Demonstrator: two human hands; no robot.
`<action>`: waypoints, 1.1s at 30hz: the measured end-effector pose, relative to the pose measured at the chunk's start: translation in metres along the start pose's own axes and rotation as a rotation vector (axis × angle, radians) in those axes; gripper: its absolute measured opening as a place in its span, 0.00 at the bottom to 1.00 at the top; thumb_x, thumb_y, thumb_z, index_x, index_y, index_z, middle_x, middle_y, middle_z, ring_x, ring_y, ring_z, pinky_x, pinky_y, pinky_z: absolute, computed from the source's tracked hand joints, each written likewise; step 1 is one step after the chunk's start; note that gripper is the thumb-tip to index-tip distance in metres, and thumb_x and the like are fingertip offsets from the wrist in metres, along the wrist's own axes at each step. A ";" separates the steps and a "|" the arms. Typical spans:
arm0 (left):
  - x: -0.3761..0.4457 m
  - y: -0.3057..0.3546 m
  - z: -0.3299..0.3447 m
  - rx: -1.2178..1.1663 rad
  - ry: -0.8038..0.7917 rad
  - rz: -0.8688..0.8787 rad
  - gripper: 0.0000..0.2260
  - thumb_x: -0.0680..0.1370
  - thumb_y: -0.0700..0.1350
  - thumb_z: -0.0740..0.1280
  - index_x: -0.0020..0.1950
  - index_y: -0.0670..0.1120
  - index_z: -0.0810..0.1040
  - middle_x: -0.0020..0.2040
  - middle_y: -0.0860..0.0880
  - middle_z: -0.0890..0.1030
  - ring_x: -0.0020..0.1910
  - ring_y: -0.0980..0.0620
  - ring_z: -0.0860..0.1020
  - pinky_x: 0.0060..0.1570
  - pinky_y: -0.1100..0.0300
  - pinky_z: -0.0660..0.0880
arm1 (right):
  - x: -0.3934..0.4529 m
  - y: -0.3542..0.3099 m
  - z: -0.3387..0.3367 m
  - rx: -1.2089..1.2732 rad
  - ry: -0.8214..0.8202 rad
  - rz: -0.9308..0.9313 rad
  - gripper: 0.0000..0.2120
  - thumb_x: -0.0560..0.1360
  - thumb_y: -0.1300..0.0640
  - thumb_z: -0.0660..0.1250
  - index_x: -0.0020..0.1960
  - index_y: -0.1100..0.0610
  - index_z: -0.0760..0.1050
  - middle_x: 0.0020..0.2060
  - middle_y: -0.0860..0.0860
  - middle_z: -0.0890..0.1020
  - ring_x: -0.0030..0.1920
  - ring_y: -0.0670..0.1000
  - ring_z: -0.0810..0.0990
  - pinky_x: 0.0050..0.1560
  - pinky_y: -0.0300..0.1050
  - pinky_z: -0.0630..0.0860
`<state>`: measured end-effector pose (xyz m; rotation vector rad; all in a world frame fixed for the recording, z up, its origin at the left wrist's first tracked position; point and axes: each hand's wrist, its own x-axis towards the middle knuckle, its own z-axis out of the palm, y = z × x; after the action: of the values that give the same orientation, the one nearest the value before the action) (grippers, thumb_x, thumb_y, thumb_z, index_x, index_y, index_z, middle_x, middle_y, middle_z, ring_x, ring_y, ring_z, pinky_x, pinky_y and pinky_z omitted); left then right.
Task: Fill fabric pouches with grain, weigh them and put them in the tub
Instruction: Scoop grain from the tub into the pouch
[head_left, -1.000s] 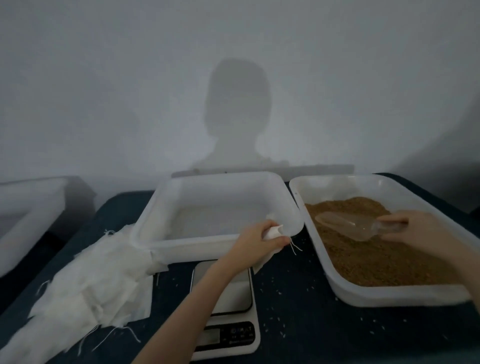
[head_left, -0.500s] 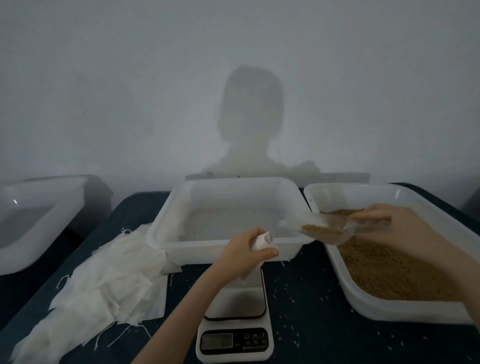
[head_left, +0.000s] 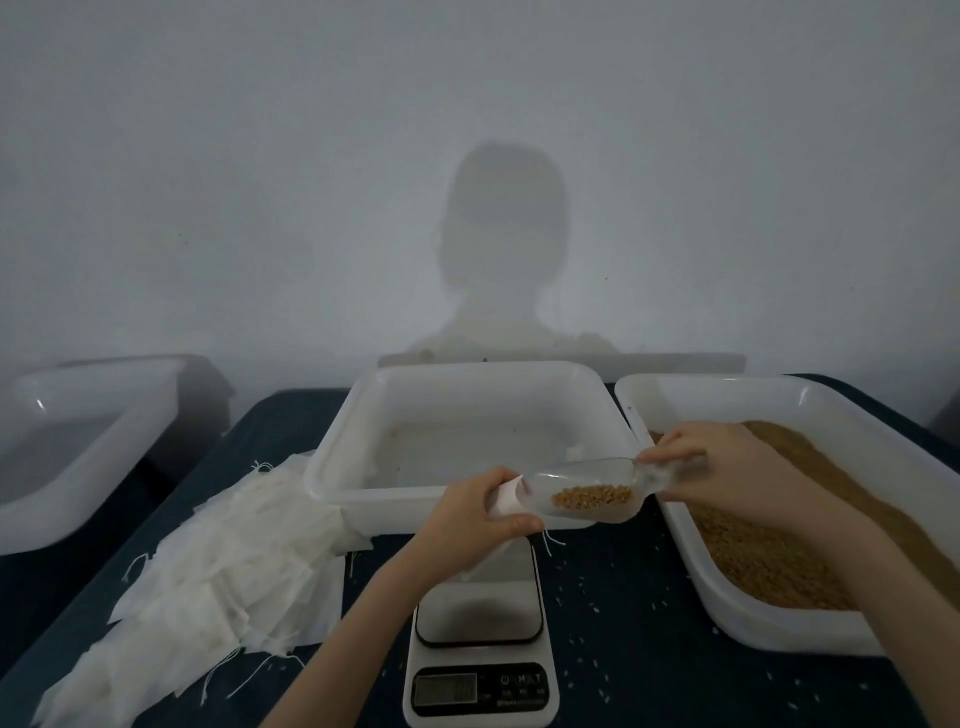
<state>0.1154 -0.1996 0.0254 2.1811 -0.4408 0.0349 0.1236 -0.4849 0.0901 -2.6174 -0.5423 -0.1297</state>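
My left hand (head_left: 475, 517) grips a white fabric pouch (head_left: 506, 498) with its mouth held open toward the right, above the white kitchen scale (head_left: 480, 644). My right hand (head_left: 727, 470) holds a clear plastic scoop (head_left: 587, 491) by its handle. The scoop carries a small heap of brown grain, and its tip sits at the pouch mouth. On the right stands a white tray of brown grain (head_left: 769, 556). Behind my hands is a white tub (head_left: 467, 436) with a bare floor.
A pile of flat white pouches (head_left: 208, 587) with loose threads lies on the dark table at the left. Another white tub (head_left: 78, 441) stands at the far left. Stray grains dot the table (head_left: 649, 623) around the scale.
My right hand lifted the scoop with grain out of the tray and carried it left to the pouch mouth. My left hand kept its grip on the pouch above the scale.
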 end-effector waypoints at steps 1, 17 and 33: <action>0.000 0.000 0.000 0.008 -0.003 0.003 0.13 0.71 0.52 0.74 0.50 0.60 0.73 0.44 0.59 0.79 0.42 0.66 0.76 0.39 0.74 0.69 | 0.001 -0.001 0.001 -0.043 0.003 -0.011 0.17 0.69 0.49 0.75 0.47 0.29 0.74 0.45 0.35 0.78 0.47 0.38 0.75 0.48 0.39 0.74; 0.006 -0.004 0.014 0.078 0.054 -0.023 0.19 0.69 0.57 0.73 0.57 0.61 0.71 0.44 0.62 0.78 0.39 0.65 0.76 0.35 0.75 0.69 | 0.022 -0.038 -0.011 -0.599 0.126 -0.194 0.19 0.75 0.46 0.67 0.64 0.35 0.72 0.56 0.36 0.74 0.58 0.41 0.70 0.58 0.40 0.52; 0.005 0.002 0.022 -0.227 0.151 -0.019 0.17 0.72 0.49 0.73 0.57 0.60 0.73 0.40 0.61 0.82 0.40 0.65 0.79 0.40 0.73 0.73 | 0.034 -0.054 -0.031 -0.745 0.119 -0.241 0.20 0.77 0.47 0.65 0.67 0.36 0.69 0.60 0.39 0.73 0.62 0.43 0.69 0.64 0.42 0.46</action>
<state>0.1167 -0.2198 0.0142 1.9430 -0.3216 0.1324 0.1337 -0.4428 0.1465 -3.2035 -0.9014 -0.6750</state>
